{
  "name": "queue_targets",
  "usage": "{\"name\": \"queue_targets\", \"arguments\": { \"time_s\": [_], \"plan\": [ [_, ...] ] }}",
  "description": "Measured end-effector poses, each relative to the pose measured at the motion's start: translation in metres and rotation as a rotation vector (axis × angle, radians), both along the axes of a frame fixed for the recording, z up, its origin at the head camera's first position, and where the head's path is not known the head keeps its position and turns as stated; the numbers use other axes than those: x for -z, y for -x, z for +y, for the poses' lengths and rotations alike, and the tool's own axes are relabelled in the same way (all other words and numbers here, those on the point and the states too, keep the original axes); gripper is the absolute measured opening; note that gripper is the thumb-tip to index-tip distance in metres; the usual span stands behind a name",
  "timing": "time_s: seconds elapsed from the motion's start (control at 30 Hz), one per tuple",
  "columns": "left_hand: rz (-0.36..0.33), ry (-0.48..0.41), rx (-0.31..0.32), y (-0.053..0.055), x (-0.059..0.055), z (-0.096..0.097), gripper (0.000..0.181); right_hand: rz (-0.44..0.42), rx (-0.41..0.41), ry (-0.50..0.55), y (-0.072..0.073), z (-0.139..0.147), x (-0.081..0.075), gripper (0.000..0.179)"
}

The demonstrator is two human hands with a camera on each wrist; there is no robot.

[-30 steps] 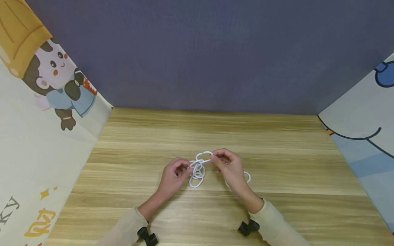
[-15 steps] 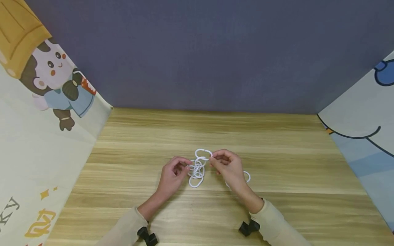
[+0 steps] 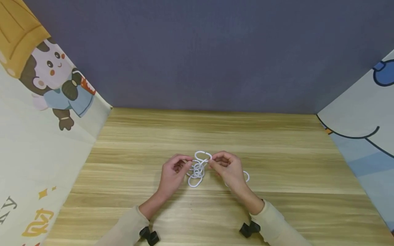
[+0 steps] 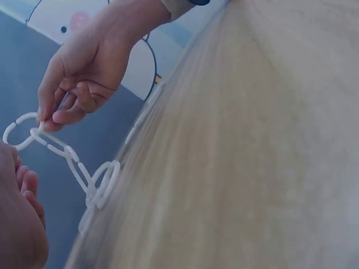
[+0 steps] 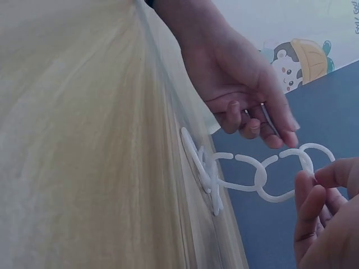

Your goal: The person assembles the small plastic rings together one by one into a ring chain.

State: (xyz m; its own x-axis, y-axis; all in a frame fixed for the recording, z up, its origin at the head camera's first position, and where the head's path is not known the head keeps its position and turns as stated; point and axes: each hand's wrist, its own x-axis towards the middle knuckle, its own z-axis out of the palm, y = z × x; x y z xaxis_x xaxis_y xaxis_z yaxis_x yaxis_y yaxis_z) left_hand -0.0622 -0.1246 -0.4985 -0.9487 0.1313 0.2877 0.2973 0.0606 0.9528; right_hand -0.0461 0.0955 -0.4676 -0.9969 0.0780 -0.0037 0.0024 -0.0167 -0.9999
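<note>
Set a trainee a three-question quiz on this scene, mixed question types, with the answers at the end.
1. In the left wrist view, which hand pinches the white chain between thumb and finger?

2. True or false: part of the white chain lies on the tabletop.

3. In the head view, where does the separate white piece show, seen from the white chain?
A. To the person's left
B. To the person's right
C. Straight beyond it

Key:
1. The right hand.
2. True.
3. B; it is partly hidden by the right hand.
</note>
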Motion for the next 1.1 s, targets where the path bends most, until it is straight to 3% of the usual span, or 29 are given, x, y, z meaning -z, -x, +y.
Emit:
{"name": "queue_targets", "arguments": {
  "time_s": [0.4,0.6,0.87,1.1],
  "plan": [
    [0.0,0.009,0.003,-0.002,-0.019,0.003,0.014,0.034,-0.005,-0.101,-0.005,-0.002,0.001,0.012],
    [-0.003,0.01,0.003,-0.003,-0.018,0.002,0.013,0.06,-0.004,-0.076,-0.007,-0.002,0.001,0.012],
    [-0.02,0.025,0.007,-0.006,-0.015,-0.003,0.012,0.078,0.011,-0.122,-0.014,-0.004,0.003,0.012],
    [-0.031,0.048,-0.014,-0.008,-0.016,-0.008,0.009,0.024,0.005,-0.175,-0.02,0.003,0.006,0.012]
  ]
}}
